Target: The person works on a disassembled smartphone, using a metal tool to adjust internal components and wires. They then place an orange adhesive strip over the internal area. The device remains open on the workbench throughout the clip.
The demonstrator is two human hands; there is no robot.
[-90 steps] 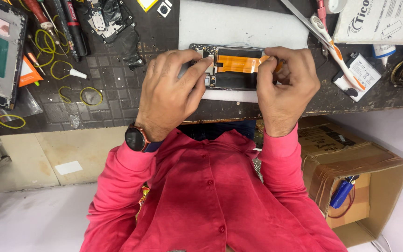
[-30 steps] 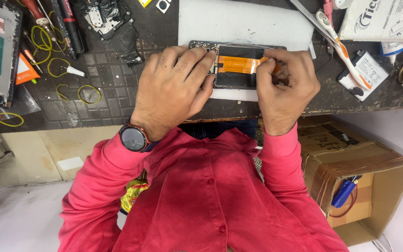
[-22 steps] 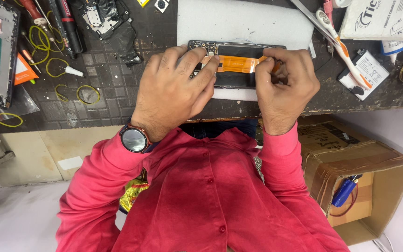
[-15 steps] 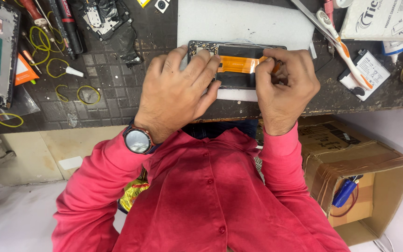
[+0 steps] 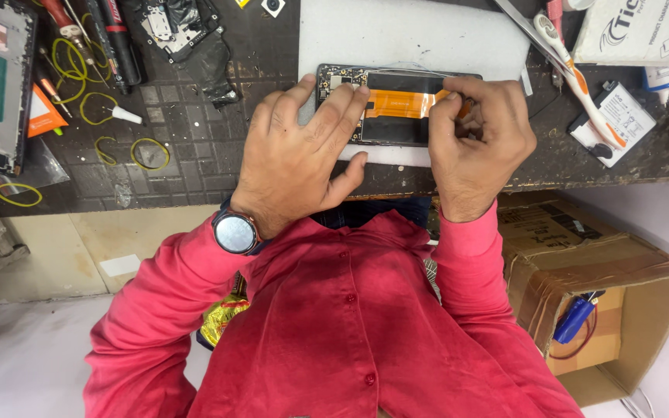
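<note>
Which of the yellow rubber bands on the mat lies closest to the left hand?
The yellow rubber band lying flat just left of the left hand; the other loops sit farther left, up by the screwdrivers or near the mat's front-left corner.

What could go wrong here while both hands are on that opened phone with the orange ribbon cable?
The right hand pinches the end of the orange flex cable; too hard a pull might crease or tear it. The left hand presses on the opened phone, so a slip could shift it on the white mat. The phone also lies close to the bench edge, and could perhaps slide off.
</note>
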